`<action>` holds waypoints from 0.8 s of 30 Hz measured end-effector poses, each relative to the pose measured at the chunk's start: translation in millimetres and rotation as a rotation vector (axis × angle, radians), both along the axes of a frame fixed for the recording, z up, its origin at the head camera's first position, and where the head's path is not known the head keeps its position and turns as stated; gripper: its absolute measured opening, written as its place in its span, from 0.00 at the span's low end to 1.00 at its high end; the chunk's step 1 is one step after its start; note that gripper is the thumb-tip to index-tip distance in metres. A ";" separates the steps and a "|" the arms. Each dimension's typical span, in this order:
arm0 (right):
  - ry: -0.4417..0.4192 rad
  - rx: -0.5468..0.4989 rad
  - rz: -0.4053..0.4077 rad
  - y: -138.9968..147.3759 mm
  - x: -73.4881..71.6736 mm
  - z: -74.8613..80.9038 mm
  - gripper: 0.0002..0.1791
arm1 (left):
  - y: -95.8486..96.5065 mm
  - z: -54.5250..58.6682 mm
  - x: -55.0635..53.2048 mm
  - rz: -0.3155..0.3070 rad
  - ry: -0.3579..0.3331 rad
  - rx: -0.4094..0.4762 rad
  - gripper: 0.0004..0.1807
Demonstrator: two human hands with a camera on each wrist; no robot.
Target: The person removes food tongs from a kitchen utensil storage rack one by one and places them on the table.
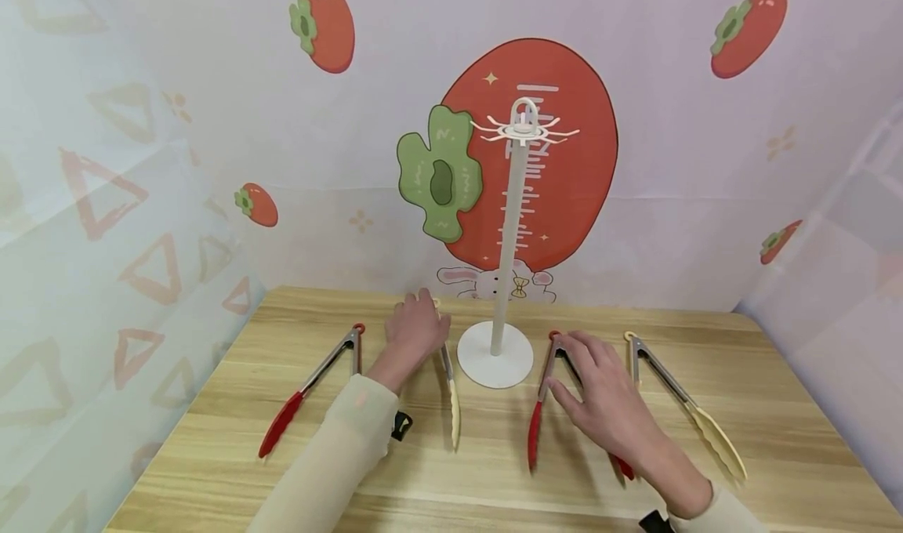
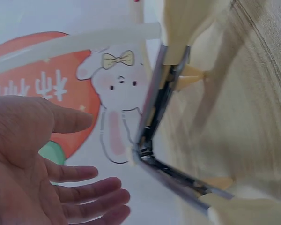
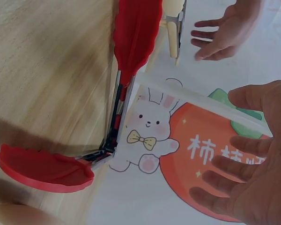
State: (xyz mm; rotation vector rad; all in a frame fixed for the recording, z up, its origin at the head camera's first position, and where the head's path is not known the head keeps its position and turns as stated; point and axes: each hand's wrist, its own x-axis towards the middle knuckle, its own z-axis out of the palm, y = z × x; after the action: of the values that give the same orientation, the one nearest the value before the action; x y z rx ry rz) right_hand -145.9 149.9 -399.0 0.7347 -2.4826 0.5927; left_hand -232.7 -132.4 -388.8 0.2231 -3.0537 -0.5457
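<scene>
My left hand (image 1: 416,329) is over the cream-tipped tongs (image 1: 455,411) left of the white stand, hiding part of them. In the left wrist view its fingers (image 2: 93,192) are spread and apart from those spread tongs (image 2: 182,23). My right hand (image 1: 607,400) hovers over red-tipped tongs (image 1: 534,435) right of the stand and covers one of their arms. The right wrist view has this hand (image 3: 253,187) with loosely extended fingers, nothing in them, and the red tongs (image 3: 136,42) standing spread on the wood.
Between the hands rises a white stand (image 1: 513,227) with a round base (image 1: 487,372) and several hooks (image 1: 524,131) at its top. Another red-tipped pair of tongs (image 1: 284,423) lies at the left, another cream-tipped pair (image 1: 716,439) at the right. A printed backdrop (image 1: 663,266) borders the wooden table (image 1: 487,486).
</scene>
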 end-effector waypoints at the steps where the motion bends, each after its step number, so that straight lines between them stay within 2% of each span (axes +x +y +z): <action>1: 0.004 -0.003 0.002 0.2 -0.6 -0.1 0.34 | -1.0 2.4 2.4 -0.013 0.029 -0.001 0.32; 7: 0.030 -0.015 0.008 0.7 -3.0 0.4 0.34 | -8.2 13.5 16.9 -0.099 0.213 -0.002 0.34; 17: 0.027 -0.015 0.009 5.0 -4.8 2.2 0.35 | -20.3 17.4 38.0 -0.207 0.470 -0.011 0.31; 20: 0.047 -0.009 0.006 6.8 -6.6 2.8 0.35 | -24.2 17.8 41.6 -0.236 0.516 -0.022 0.31; 24: 0.057 0.004 -0.006 10.7 -9.0 3.9 0.34 | -30.2 18.2 44.4 -0.245 0.531 -0.047 0.31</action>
State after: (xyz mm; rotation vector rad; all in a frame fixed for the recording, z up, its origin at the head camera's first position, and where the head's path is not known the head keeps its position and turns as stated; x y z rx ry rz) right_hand -155.0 160.6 -395.0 0.7351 -2.4337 0.5570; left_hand -188.4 -162.7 -370.7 -0.2616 -2.5787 -0.4513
